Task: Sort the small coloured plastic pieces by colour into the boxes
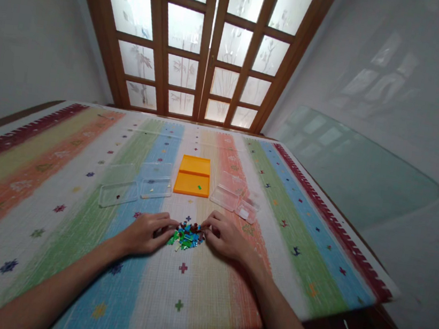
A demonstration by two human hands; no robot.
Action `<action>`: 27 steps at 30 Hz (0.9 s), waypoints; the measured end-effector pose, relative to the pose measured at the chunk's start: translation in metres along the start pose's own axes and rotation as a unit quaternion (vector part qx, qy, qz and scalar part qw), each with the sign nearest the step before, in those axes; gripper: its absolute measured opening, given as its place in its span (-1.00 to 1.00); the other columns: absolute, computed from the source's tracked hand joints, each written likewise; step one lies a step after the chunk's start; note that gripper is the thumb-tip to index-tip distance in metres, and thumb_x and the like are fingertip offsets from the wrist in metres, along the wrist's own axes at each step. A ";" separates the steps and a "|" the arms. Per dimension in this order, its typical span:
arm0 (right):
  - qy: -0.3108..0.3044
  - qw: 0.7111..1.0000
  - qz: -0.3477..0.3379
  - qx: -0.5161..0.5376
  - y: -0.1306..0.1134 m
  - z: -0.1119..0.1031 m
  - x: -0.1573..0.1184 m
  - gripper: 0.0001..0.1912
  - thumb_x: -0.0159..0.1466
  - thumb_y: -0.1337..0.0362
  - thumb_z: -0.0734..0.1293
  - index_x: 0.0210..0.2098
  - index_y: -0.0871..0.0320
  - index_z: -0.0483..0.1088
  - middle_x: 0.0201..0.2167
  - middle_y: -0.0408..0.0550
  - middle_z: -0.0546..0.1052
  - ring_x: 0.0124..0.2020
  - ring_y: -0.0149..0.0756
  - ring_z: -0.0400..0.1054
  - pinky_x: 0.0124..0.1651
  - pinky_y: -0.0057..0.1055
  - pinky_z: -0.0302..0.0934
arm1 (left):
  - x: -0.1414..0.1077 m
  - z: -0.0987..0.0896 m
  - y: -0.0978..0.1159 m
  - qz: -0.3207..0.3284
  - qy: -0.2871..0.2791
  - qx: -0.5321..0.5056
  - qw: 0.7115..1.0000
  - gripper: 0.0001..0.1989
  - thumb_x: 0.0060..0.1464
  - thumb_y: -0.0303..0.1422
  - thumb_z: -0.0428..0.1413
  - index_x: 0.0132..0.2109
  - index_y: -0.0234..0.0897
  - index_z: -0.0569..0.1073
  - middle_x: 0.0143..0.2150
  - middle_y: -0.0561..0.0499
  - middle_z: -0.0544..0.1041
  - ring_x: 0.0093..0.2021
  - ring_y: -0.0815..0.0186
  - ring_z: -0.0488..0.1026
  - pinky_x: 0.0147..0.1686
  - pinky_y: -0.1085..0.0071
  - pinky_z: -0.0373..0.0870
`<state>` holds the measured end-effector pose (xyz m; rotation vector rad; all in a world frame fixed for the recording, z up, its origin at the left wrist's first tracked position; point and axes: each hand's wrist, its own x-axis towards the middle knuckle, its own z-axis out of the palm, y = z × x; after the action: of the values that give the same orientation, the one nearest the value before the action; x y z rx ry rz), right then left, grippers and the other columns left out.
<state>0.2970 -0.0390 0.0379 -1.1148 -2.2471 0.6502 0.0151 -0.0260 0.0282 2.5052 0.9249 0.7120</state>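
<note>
Left hand [150, 232] and right hand [227, 234] flank pile of small pieces [186, 238], one per side.
Forearms angle in from lower left and lower right; fingers half-curled, tips at the pile's edges, neither hand fisted; too small to tell if either pinches a piece. Green, blue and dark brown bits lie between the hands on striped tablecloth [165, 297], nearer the person than orange case [195, 165], lid up, one green piece [199, 187] inside.

Striped tablecloth [161, 297] under small loose pieces [186, 238], orange case [185, 185], clear boxes [155, 196].
</note>
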 end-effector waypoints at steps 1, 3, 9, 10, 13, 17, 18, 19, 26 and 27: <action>0.000 1.000 -0.003 0.009 -0.002 0.001 0.000 -0.80 0.23 0.52 0.29 -0.23 0.17 0.49 -0.29 -0.09 0.44 -0.32 -0.36 0.34 -0.24 -0.43 0.23 | -0.001 0.001 0.000 0.010 0.006 0.004 1.000 -0.71 0.33 -0.30 -0.02 -0.01 -0.27 0.56 -0.37 0.00 0.52 -0.43 0.38 0.42 -0.41 0.47 0.30; -0.006 0.999 -0.015 0.028 -0.007 0.002 -0.001 -0.81 0.22 0.50 0.32 -0.22 0.16 0.48 -0.27 -0.10 0.43 -0.34 -0.38 0.33 -0.25 -0.45 0.23 | -0.003 0.003 -0.002 0.029 0.018 0.010 0.999 -0.71 0.34 -0.31 -0.02 0.00 -0.30 0.55 -0.38 -0.01 0.53 -0.44 0.38 0.43 -0.42 0.46 0.30; -0.028 0.998 -0.047 -0.021 -0.016 0.007 -0.002 -0.86 0.29 0.39 0.35 -0.16 0.17 0.51 -0.31 -0.09 0.42 -0.34 -0.36 0.32 -0.24 -0.43 0.22 | -0.005 0.008 0.002 0.071 0.053 0.023 0.996 -0.74 0.34 -0.34 0.00 0.04 -0.30 0.51 -0.43 0.02 0.53 -0.51 0.39 0.41 -0.47 0.45 0.32; -0.028 0.998 -0.047 -0.030 -0.016 0.008 -0.002 -0.87 0.30 0.38 0.35 -0.17 0.17 0.51 -0.31 -0.09 0.43 -0.34 -0.36 0.32 -0.24 -0.43 0.22 | -0.005 0.010 0.003 0.080 0.057 0.026 0.995 -0.75 0.34 -0.36 0.00 0.03 -0.30 0.51 -0.43 0.02 0.54 -0.51 0.39 0.42 -0.47 0.45 0.33; -0.028 0.998 -0.044 -0.037 -0.018 0.009 -0.002 -0.90 0.32 0.36 0.34 -0.18 0.17 0.50 -0.30 -0.09 0.43 -0.36 -0.37 0.31 -0.26 -0.44 0.21 | -0.006 0.015 0.006 0.111 0.070 0.042 0.990 -0.77 0.33 -0.40 0.01 0.03 -0.31 0.49 -0.39 0.00 0.57 -0.49 0.39 0.46 -0.46 0.46 0.36; -0.015 0.997 -0.068 -0.036 -0.017 0.011 -0.001 -0.90 0.31 0.38 0.34 -0.19 0.18 0.49 -0.31 -0.08 0.45 -0.37 -0.37 0.32 -0.27 -0.44 0.21 | -0.005 0.017 0.009 0.140 0.093 0.055 0.984 -0.76 0.33 -0.39 0.02 0.05 -0.33 0.48 -0.43 0.03 0.55 -0.53 0.39 0.45 -0.49 0.47 0.38; -0.011 0.996 -0.076 -0.036 -0.017 0.012 -0.001 -0.89 0.30 0.39 0.34 -0.19 0.19 0.49 -0.32 -0.07 0.45 -0.38 -0.36 0.32 -0.28 -0.44 0.22 | -0.005 0.017 0.010 0.148 0.092 0.059 0.983 -0.76 0.33 -0.39 0.02 0.06 -0.33 0.48 -0.44 0.03 0.55 -0.53 0.39 0.45 -0.50 0.47 0.38; -0.006 0.996 -0.083 -0.038 -0.016 0.012 -0.001 -0.88 0.30 0.39 0.33 -0.19 0.19 0.49 -0.32 -0.07 0.46 -0.37 -0.36 0.32 -0.27 -0.43 0.22 | -0.004 0.017 0.011 0.156 0.087 0.063 0.982 -0.76 0.33 -0.39 0.02 0.06 -0.33 0.48 -0.44 0.04 0.54 -0.54 0.39 0.45 -0.51 0.47 0.37; 0.063 0.995 -0.069 -0.038 -0.005 0.000 -0.001 -0.85 0.33 0.38 0.26 -0.18 0.19 0.48 -0.34 -0.03 0.54 -0.35 -0.32 0.39 -0.24 -0.40 0.26 | -0.002 0.018 0.016 0.181 0.063 0.093 0.977 -0.79 0.33 -0.43 -0.01 -0.05 -0.32 0.52 -0.47 0.05 0.50 -0.54 0.39 0.43 -0.55 0.48 0.34; 0.081 0.994 -0.058 -0.036 -0.003 -0.003 -0.002 -0.85 0.31 0.39 0.27 -0.18 0.19 0.48 -0.36 -0.05 0.54 -0.38 -0.34 0.39 -0.27 -0.41 0.26 | -0.002 0.018 0.016 0.181 0.061 0.095 0.977 -0.78 0.33 -0.43 -0.02 -0.07 -0.32 0.52 -0.48 0.05 0.48 -0.55 0.39 0.42 -0.55 0.48 0.34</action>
<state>0.2985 -0.0415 0.0415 -1.0245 -2.1904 0.4180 0.0319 -0.0423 0.0214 2.8679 0.6015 0.9364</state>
